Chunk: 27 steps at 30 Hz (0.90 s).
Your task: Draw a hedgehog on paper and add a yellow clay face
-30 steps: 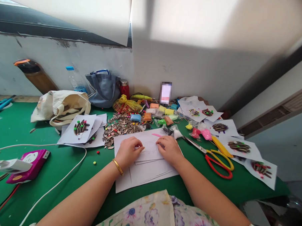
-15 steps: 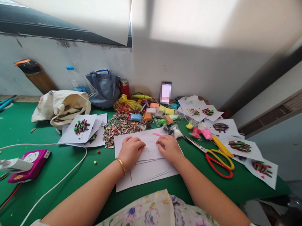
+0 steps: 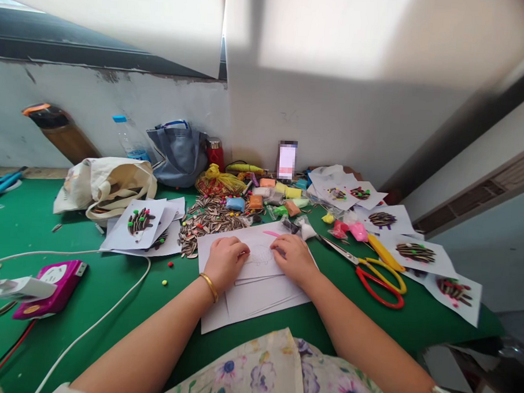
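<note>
My left hand [image 3: 225, 263] and my right hand [image 3: 294, 258] both rest on a stack of white paper sheets [image 3: 257, 295] on the green table. The top sheet carries a faint drawn outline [image 3: 262, 255] between the two hands. Fingers of both hands are curled down onto the paper at either side of the drawing; whether they pinch anything small is too fine to tell. A pile of sunflower seeds [image 3: 209, 220] lies just behind the left hand. A gold bangle sits on my left wrist.
Scissors with red and yellow handles [image 3: 378, 274] lie right of the paper. Finished seed pictures [image 3: 416, 252] spread along the right edge, more at the left [image 3: 141, 221]. Clay packets [image 3: 283, 200], bags [image 3: 108, 184], a phone [image 3: 287, 160], a magenta device [image 3: 49, 286] and a white cable [image 3: 109, 311] surround.
My left hand has shifted slightly right and closer to the drawing; the right hand stays almost where it was. The view barely moved.
</note>
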Tool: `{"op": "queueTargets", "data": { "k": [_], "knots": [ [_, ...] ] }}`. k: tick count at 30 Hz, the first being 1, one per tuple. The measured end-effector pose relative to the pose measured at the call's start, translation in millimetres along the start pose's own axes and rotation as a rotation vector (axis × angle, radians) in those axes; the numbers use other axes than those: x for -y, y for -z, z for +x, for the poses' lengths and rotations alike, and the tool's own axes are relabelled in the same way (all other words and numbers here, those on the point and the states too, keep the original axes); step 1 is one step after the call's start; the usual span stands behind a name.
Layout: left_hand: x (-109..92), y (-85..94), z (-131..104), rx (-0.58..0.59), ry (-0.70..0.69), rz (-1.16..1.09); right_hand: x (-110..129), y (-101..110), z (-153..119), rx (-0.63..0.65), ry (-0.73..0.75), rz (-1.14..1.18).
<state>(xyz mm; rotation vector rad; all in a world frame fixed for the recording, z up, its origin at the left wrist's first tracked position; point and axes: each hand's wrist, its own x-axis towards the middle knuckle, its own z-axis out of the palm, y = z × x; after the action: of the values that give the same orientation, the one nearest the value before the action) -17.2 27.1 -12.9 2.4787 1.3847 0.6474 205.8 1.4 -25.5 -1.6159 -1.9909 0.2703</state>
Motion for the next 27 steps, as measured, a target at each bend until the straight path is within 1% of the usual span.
{"op": "queueTargets", "data": {
  "k": [8,16,23,27],
  "knots": [
    [1.4,-5.1,-0.1,0.025,-0.005,0.009,0.4,0.7,-0.3,-0.005,0.006,0.001],
    [7.7,-1.4,-0.5,0.046,-0.030,-0.069,0.0,-0.2,-0.6,0.000,0.003,-0.013],
    [10.8,-3.8,-1.6,0.028,-0.089,-0.032,-0.8,-0.6,-0.3,0.005,0.002,-0.016],
    [12.2,-3.8,-2.5,0.025,-0.101,-0.047,0.0,0.2,-0.6,0.009,0.001,-0.017]
  ]
}}
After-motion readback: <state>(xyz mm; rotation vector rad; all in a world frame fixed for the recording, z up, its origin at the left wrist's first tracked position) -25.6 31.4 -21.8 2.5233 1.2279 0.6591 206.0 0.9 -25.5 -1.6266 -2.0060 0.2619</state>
